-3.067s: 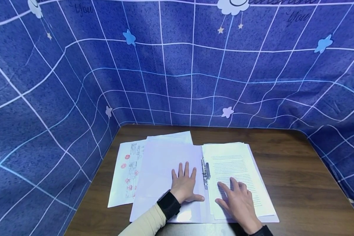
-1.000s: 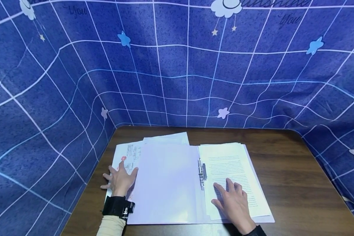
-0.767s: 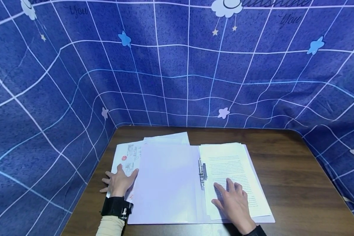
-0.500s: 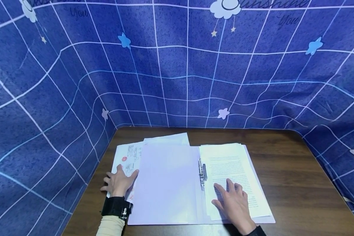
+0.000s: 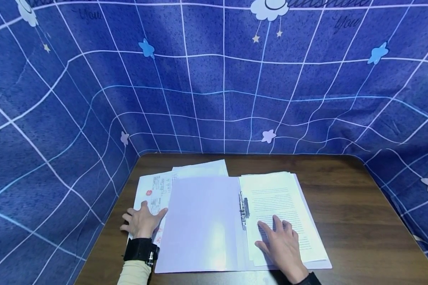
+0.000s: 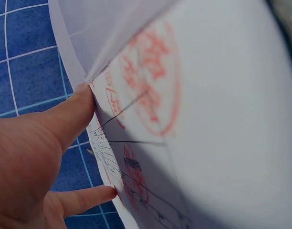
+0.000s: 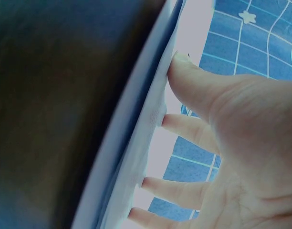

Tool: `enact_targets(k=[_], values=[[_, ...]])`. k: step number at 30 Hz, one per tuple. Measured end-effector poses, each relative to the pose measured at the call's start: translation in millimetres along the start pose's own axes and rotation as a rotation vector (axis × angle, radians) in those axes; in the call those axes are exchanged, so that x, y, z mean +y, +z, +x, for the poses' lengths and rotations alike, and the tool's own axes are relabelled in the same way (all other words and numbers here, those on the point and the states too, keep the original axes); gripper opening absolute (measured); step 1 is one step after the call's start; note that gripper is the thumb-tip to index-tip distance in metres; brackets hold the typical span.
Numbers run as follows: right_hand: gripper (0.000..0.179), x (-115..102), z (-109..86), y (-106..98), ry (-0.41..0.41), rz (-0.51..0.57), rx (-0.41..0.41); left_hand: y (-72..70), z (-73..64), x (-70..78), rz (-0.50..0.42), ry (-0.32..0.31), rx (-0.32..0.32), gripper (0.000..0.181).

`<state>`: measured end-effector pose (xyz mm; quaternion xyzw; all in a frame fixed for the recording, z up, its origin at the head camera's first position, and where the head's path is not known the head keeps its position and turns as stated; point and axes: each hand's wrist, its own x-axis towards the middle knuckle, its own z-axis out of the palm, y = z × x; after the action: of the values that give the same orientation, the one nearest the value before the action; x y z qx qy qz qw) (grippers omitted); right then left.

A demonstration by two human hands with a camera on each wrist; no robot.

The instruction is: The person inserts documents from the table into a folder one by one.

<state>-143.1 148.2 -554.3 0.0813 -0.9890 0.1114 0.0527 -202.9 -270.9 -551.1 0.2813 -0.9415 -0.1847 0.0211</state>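
The left hand [image 5: 142, 221] lies spread on papers [image 5: 145, 185] beside the open folder [image 5: 199, 221], the right hand [image 5: 282, 246] spread on its pages [image 5: 271, 198]. Only the left wrist view shows several red stamps [image 6: 153, 71] clearly.

A: Head view first: high and well back, facing forward and down, sweeping over the tabletop [image 5: 356, 213] to the blue cloth [image 5: 199, 91] behind!

B: Now the left wrist view, right in close! It looks past the palm side of the left hand [image 5: 141, 222] towards the fingertips, a stamped sheet [image 5: 148, 188] slanting steeply through it.

A: And the head view has that same hand and sheet from above. There's the overlap!

B: Over to the right wrist: low, tight, palm side of the right hand [image 5: 281, 247], tipped sideways, printed pages [image 5: 271, 198] nearly edge-on.

A: Head view shares those too, from above. The cloth? All three catch it!
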Motion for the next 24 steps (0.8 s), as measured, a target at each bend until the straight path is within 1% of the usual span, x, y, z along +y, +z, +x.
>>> enact_targets(k=[9,14,19,21,24], values=[[0.06,-1,-0.6,1,0.001,0.002,0.007,1.2,1.1,-1.7,0.026,0.031,0.036,0.096],[0.06,0,-0.5,1,0.002,0.008,0.002,1.3,1.9,-2.8,0.01,0.057,0.071,0.095],[0.06,1,-0.3,1,0.004,0.006,-0.011,1.0,3.3,-6.3,-0.042,0.091,0.113,0.089],[0.06,1,0.3,1,0.004,0.004,-0.012,-0.8,3.5,-8.6,-0.078,0.101,0.128,0.086],[0.06,1,0.2,1,0.008,0.005,-0.012,-6.1,4.7,-13.7,-0.149,0.098,0.15,0.081]])
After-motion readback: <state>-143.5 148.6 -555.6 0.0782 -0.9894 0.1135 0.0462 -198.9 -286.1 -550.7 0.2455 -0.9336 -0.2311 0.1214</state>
